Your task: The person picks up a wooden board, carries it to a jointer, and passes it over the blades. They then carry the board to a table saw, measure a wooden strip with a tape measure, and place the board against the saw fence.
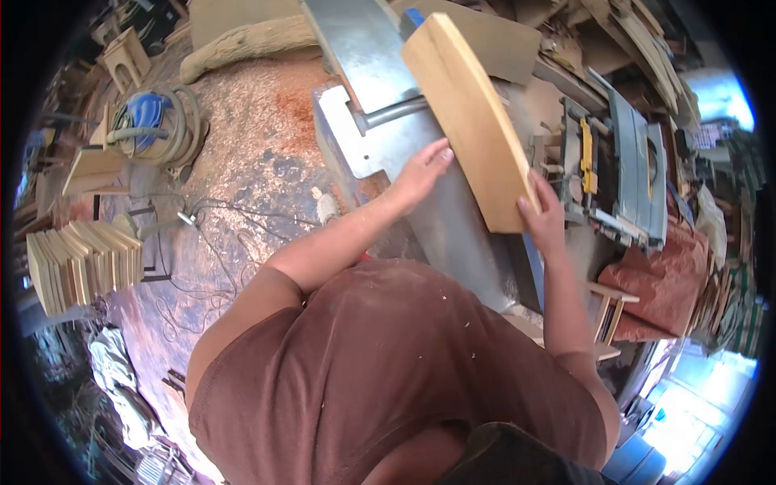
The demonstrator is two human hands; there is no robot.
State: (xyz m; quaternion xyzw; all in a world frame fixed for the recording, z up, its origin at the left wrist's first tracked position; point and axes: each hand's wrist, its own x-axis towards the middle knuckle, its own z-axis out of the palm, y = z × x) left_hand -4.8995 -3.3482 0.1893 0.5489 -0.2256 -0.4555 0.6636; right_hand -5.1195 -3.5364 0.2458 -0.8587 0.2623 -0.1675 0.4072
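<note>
A thick, pale wooden board (477,121) with a slightly curved outline stands tilted over the metal bed of a jointer (457,218). My right hand (546,214) grips its near right end, thumb on the broad face and fingers around the far edge. My left hand (424,171) reaches to the board's left edge with fingers stretched out; the fingertips are at the edge, and whether they press on it is hard to tell. Beyond the board extends the jointer's other bed (360,52). A blue fence part (529,271) shows partly behind the board.
Left of me stands a row of cut wooden pieces (85,263). A blue machine with a coiled hose (149,121) sits on the shaving-covered floor, with loose cables nearby. A table saw (634,170) stands at right. A log (250,47) lies at the back.
</note>
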